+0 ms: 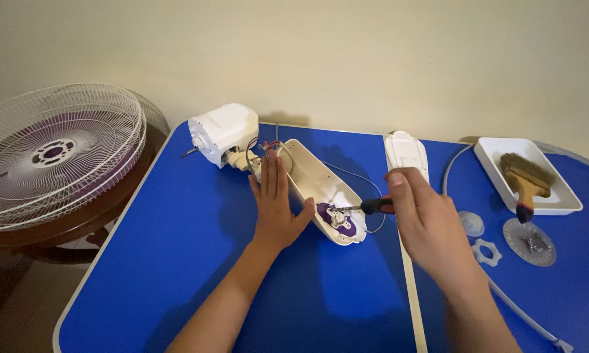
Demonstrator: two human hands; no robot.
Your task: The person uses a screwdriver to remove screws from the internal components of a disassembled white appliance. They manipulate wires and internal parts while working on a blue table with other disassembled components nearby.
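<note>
A person is working on an opened fan housing [317,189] lying slantwise on a blue table [196,261], the cream shell sitting between the two hands. The left hand [275,202] is lying flat with fingers straight and close together, pressing against the shell's left wall, its thumb reaching toward the purple part [337,219] at the near end. The right hand [422,216] is curling shut around a screwdriver [366,206] with a red-and-black handle, whose tip is meeting the metal piece on that purple part. One white motor block [222,134] is resting just beyond the shell, joined to it by thin wires. One white cover [407,153] is lying beside the right hand. Farther right, one white tray [556,199] is holding one paintbrush [528,180], and three small pieces are lying near it: a clear cap [471,223], a white toothed ring [486,252] and a clear round disc [529,242]. Two wire fan guards [52,153] are stacking on a dark table at left.
</note>
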